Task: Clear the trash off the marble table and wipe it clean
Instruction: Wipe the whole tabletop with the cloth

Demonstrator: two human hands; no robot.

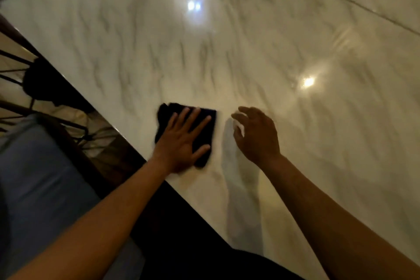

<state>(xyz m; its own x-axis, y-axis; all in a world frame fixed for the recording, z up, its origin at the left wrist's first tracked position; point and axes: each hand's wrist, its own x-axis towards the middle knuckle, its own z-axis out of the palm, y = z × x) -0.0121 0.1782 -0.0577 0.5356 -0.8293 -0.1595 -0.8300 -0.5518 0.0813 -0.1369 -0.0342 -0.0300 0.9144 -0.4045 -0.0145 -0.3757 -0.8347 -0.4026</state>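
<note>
Our left hand (181, 141) flat, fingers spread on dark cloth (205, 118) for wiping pressure; right hand (256, 136), three o'clock, pinching something white, unclear; table (227, 52) looks cleared.

Dim, warm indoor light. Marble table (250, 41) is glossy: twin glare spots (194, 5) up top with a soft halo, another hotspot (308, 81) at right with streaked flare. Heavy motion blur smears the veining; hands soft-edged too. Faint pale reflection under the right hand (258, 135). Left side and bottom fall into near-black shadow. Wide-angle bend shows on the table edge
</note>
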